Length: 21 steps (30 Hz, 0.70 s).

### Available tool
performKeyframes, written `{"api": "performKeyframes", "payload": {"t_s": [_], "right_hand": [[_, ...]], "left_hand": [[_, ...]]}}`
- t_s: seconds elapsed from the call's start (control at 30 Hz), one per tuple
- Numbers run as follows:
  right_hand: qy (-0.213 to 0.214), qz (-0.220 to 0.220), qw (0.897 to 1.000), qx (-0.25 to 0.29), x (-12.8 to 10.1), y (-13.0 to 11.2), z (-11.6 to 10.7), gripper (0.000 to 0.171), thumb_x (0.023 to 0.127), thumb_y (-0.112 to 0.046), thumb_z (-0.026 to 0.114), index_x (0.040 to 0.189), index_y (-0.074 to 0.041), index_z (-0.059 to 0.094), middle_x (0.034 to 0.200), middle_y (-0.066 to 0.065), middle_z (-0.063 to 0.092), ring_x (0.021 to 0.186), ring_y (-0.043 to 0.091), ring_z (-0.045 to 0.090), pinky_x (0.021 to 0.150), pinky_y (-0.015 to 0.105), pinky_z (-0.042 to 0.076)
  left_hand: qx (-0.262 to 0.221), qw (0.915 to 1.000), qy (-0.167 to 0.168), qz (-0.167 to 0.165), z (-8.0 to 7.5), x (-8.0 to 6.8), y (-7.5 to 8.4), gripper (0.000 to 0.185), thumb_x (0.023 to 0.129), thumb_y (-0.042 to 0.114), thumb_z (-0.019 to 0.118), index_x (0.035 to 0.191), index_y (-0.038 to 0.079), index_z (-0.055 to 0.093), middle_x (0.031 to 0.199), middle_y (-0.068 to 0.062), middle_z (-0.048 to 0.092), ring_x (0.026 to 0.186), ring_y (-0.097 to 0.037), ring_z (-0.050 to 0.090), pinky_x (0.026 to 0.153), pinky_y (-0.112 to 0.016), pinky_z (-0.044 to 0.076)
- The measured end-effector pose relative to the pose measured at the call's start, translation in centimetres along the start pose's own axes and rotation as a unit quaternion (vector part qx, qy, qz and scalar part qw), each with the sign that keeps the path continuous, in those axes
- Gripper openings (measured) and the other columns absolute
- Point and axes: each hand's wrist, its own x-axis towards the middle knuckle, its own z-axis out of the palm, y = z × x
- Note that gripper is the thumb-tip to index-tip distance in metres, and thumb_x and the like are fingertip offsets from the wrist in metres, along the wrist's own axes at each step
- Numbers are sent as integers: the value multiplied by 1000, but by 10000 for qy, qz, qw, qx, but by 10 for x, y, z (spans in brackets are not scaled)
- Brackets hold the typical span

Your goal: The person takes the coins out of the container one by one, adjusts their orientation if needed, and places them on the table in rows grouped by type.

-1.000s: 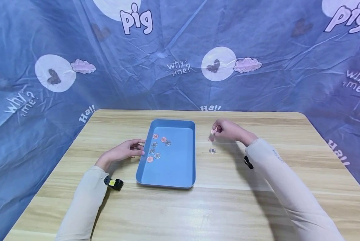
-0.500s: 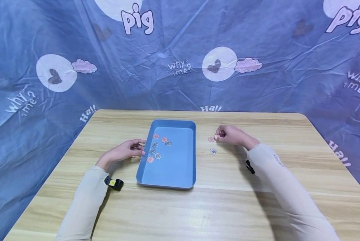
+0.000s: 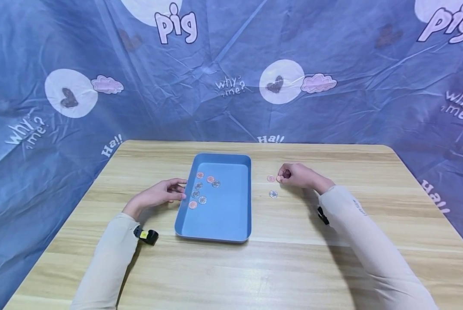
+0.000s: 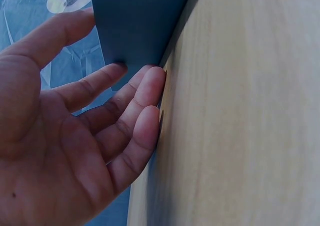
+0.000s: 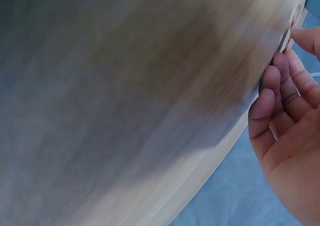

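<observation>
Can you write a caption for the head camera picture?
Right hand pinches a coin on the wooden table; left hand touches the blue tray.

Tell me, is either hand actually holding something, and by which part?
The right hand pinches a small pink coin by its edge between the fingertips, down at the table. The left hand holds nothing; its fingers rest against the blue tray wall.

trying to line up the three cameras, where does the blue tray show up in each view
Head: the blue tray lies at the table's middle, coins in its far left part, the left hand at its left rim.
Left wrist: its outer wall fills the top centre, the left hand's fingertips against it.
Right wrist: not in it.
Shared landmark: the wooden table.
</observation>
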Motion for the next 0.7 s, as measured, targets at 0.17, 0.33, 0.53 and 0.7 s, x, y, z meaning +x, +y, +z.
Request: {"api": "performKeyframes", "payload": {"t_s": [0.17,0.33,0.53,0.7], "right_hand": [[-11,34,10000,-27,0,1,1,16,86,-11,65,99,-2,62,83,5,60,76,15,52,74,31,45],[-71,50,10000,23,0,2,0,15,86,-10,64,99,-2,62,83,5,60,76,15,52,74,30,44],[-70,62,10000,-2,1,1,0,15,85,-10,64,98,-3,61,82,4,58,76,16,51,74,30,43],[-51,52,10000,-5,1,1,1,15,86,-10,64,99,-3,61,82,4,58,76,15,51,74,30,43]], "left_hand": [[43,10000,16,-3,0,0,0,65,94,23,63,146,-3,34,126,-23,57,112,-28,59,95,-39,50],[97,9999,35,-32,-1,0,1,64,93,22,63,146,-3,34,125,-23,58,111,-27,59,93,-37,51],[83,10000,28,-29,-1,-1,1,65,93,23,63,146,-3,34,126,-23,58,112,-27,59,95,-39,50],[47,10000,31,-11,0,0,1,64,93,23,63,145,-3,35,125,-23,58,112,-27,59,96,-39,50]]}}
